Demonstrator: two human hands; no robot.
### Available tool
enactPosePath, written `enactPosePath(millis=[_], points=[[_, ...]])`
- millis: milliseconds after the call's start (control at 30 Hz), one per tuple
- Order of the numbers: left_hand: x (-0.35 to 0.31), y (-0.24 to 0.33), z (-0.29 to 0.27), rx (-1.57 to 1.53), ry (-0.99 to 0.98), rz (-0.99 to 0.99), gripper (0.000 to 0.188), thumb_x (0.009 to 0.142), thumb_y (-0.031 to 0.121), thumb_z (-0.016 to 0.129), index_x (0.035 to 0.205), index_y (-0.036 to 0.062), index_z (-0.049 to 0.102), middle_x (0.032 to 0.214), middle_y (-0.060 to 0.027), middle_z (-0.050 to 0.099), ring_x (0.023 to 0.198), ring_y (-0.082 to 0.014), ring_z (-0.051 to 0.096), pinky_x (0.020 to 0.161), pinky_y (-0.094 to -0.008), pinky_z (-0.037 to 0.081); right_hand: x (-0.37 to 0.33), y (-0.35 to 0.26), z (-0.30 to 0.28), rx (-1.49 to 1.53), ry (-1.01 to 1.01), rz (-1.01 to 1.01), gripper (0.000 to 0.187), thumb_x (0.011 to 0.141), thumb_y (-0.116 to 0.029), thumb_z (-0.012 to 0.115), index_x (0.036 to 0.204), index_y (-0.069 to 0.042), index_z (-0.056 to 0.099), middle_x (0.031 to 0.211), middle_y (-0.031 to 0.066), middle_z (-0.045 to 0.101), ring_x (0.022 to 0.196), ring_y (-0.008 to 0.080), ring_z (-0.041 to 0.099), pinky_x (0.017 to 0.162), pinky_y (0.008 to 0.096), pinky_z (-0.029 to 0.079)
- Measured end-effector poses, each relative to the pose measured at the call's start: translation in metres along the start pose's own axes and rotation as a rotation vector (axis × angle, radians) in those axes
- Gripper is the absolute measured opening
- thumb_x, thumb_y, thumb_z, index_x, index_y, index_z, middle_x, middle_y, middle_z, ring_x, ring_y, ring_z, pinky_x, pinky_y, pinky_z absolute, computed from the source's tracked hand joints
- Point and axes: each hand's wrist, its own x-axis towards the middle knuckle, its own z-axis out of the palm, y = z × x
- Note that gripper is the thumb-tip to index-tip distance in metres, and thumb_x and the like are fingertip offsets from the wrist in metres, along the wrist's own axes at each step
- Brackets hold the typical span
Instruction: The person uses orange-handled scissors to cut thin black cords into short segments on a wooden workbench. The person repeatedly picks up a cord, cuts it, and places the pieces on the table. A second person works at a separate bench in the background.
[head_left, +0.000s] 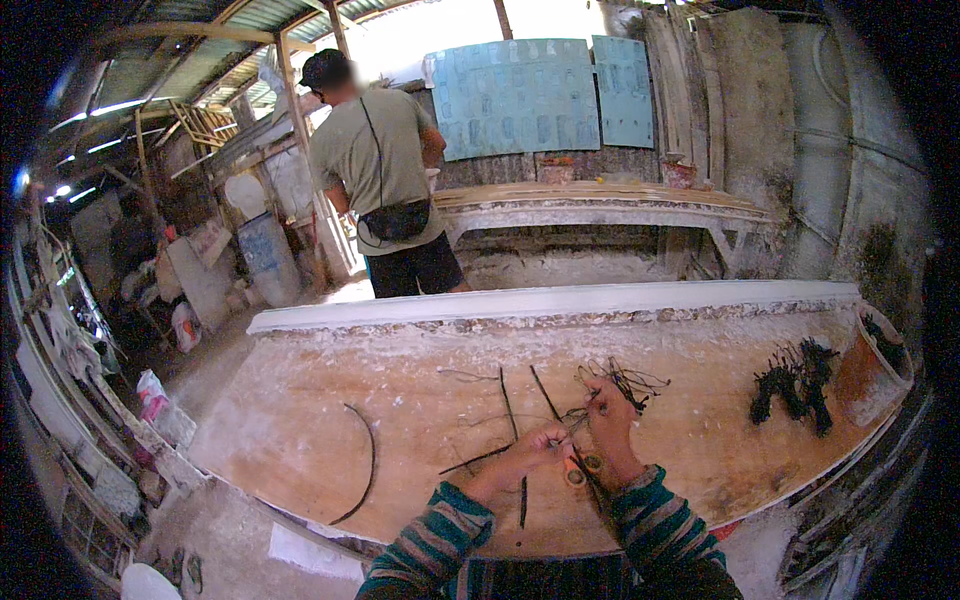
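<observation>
My left hand (540, 449) is closed, fingertips pinched at a thin dark wire low over the table. Just right of it, my right hand (611, 422) is raised and also pinches thin dark wire, its strands looping between the hands. A black strip (543, 389) runs toward my fingers, partly hidden by them. Scissors with orange handles (575, 472) lie beside my right wrist. Further black strips lie by my left hand, one upright (507, 400) and one slanting (474, 461). A curved black strip (373, 462) rests farther left. Beyond my right hand is a loose bundle of thin black wires (632, 381).
The wooden table (270, 440) has a raised white far edge (560, 300). Dark bundles (795, 386) lie at its right, next to a tipped, dusty orange bucket (868, 385). A person (380, 160) stands beyond the table, facing away, near a long bench (600, 205).
</observation>
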Motion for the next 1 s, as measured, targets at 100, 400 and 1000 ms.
enactPosePath(millis=[100,400,1000], points=[[-0.001,0.008,-0.003,0.05,0.09,-0.104,0.023,0.086,0.03,0.058,0.089,0.0067,0.056,0.089,0.0027,0.05,0.086,-0.0075,0.047,0.075,-0.0245,0.039,-0.005,-0.001,-0.002,-0.137,-0.054,-0.13,0.009,0.073,-0.005,0.06,0.082,-0.007,0.063,0.074,0.0076,0.058,0.071,0.0209,0.056,0.069,0.0354,0.041],[-0.002,0.008,-0.034,0.259,0.76,0.031,0.015,0.075,0.015,0.067,0.081,0.0027,0.061,0.095,-0.0051,0.052,0.088,-0.0143,0.052,0.075,-0.0269,0.042,-0.01,-0.011,-0.007,0.006,-0.14,-0.148,0.007,0.074,-0.006,0.066,0.08,-0.005,0.063,0.09,0.0076,0.056,0.087,0.0205,0.053,0.078,0.033,0.042],[0.0,0.002,-0.041,0.637,0.882,0.105,0.007,0.073,0.005,0.064,0.079,0.0036,0.066,0.087,-0.009,0.057,0.082,-0.0202,0.055,0.072,-0.0284,0.044,-0.024,-0.013,0.002,0.357,-0.723,-0.041,0.008,0.075,-0.012,0.068,0.077,-0.007,0.061,0.09,0.0044,0.059,0.098,0.0177,0.051,0.092,0.0349,0.034]])
